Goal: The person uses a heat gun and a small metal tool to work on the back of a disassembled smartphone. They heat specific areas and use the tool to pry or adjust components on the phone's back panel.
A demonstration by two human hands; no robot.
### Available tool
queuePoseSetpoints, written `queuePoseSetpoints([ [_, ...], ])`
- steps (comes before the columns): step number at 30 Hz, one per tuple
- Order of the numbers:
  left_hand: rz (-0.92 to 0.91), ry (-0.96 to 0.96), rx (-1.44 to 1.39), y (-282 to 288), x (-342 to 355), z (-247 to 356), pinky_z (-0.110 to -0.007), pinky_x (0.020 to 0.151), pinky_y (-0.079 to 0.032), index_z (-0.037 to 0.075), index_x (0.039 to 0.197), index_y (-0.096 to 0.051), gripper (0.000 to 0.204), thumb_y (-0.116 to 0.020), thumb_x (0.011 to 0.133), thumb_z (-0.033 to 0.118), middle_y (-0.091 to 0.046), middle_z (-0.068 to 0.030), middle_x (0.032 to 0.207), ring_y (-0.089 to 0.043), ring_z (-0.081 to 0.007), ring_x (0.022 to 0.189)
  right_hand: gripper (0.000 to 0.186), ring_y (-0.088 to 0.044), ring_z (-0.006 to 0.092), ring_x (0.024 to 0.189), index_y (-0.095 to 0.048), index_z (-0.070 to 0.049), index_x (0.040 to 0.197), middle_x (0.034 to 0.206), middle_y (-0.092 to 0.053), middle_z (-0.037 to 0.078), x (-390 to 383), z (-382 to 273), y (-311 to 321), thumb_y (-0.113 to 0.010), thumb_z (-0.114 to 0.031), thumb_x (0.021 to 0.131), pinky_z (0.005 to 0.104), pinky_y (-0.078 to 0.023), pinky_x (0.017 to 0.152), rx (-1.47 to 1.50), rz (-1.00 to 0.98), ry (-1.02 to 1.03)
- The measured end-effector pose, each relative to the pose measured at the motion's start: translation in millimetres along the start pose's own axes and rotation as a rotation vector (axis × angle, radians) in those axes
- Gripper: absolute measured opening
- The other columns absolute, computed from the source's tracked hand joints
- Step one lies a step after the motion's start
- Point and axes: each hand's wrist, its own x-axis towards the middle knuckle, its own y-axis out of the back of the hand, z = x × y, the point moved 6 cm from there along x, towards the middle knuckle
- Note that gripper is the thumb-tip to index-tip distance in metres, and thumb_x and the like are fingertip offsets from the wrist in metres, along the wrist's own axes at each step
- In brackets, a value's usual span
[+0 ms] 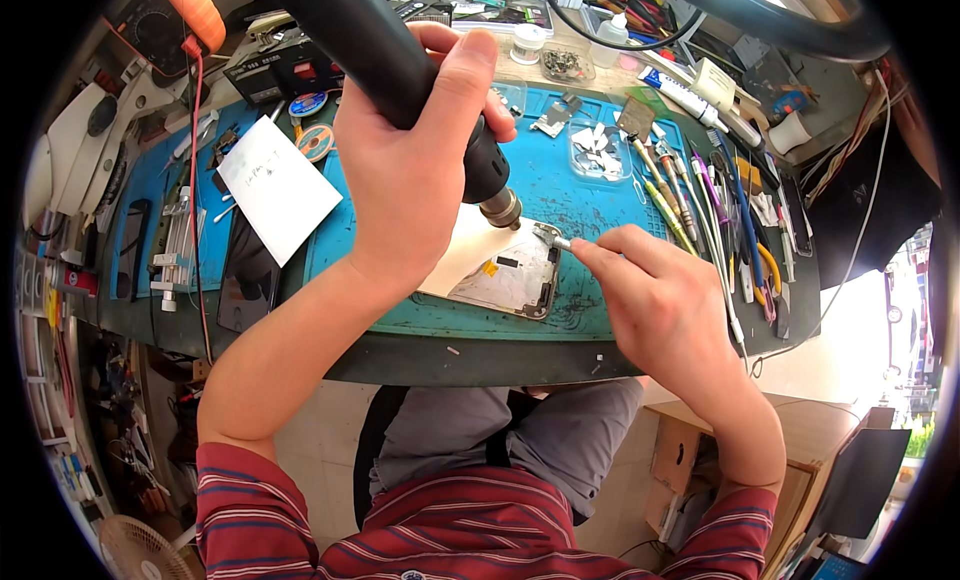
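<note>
My left hand (400, 180) is wrapped round a black hot air gun (486, 168), its metal nozzle pointing down just above a phone part. That part is a flat phone screen or frame (505, 290) with a dark edge and a small yellow tab, lying on the blue work mat (430, 322). A pale sheet (458, 255) covers its left side. My right hand (668, 295) pinches a thin scraper (560, 243) with a small metal blade. The blade is at the upper right corner of the phone part, close to the nozzle; whether it touches cannot be made out.
Left of the mat, a white paper (278, 190) overlaps a dark phone (250, 270). Behind the phone part stands a clear tray (600, 152) of small pieces. Tweezers, brushes and a blue-handled tool (738, 195) lie at the right. A black lamp arm (800, 30) hangs overhead.
</note>
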Motion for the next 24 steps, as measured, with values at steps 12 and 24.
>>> queuePoseSetpoints([
  [12,-0.026,-0.006,0.018,0.9,1.8,1.5,-0.032,0.067,-0.054,0.004,0.107,-0.056,0.018,-0.067,0.102,0.017,-0.055,-0.0014,0.079,-0.061,-0.0135,0.071,0.029,-0.067,0.0287,0.072,-0.072,-0.004,0.115,0.095,-0.066,0.009,-1.7,0.9,-6.6,-0.066,0.007,0.088,0.0381,-0.053,0.062,0.101,0.067,-0.043],
  [24,-0.003,-0.005,0.003,-1.1,-0.3,1.7,-0.032,0.067,-0.054,0.004,0.107,-0.056,0.019,-0.068,0.101,0.017,-0.056,-0.0016,0.079,-0.062,-0.0138,0.071,0.027,-0.067,0.0288,0.072,-0.073,-0.004,0.114,0.096,-0.067,0.008,-2.6,2.0,-6.3,-0.066,0.005,0.090,0.0382,-0.054,0.062,0.091,0.062,-0.051],
])
